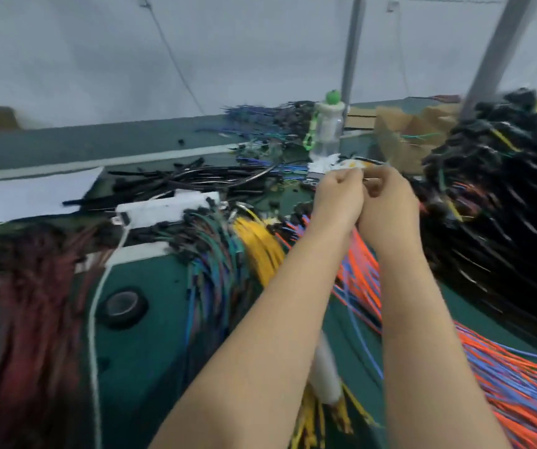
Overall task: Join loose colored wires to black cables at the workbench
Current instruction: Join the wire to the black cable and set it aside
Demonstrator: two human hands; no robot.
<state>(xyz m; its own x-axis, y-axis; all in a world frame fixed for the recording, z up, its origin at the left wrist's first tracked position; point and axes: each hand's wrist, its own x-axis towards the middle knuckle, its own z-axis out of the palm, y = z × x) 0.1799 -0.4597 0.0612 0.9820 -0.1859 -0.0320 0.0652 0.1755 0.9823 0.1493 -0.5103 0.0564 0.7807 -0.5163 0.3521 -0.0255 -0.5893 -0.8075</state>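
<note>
Above the workbench (150, 286), left hand (338, 192) and right hand (387, 197), fingers tight on thin wire (370, 179).

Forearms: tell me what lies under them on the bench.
Under the left forearm runs the yellow wire bundle with a white wrap; under the right forearm lie orange and blue wires. The stretches directly beneath both are covered.

Even, soft indoor light, no hard shadows or glare, heavy motion blur over the wire bundles and black cables (494, 202), hands (338, 192) soft-edged, wide-angle bending of poles at the edges
</note>
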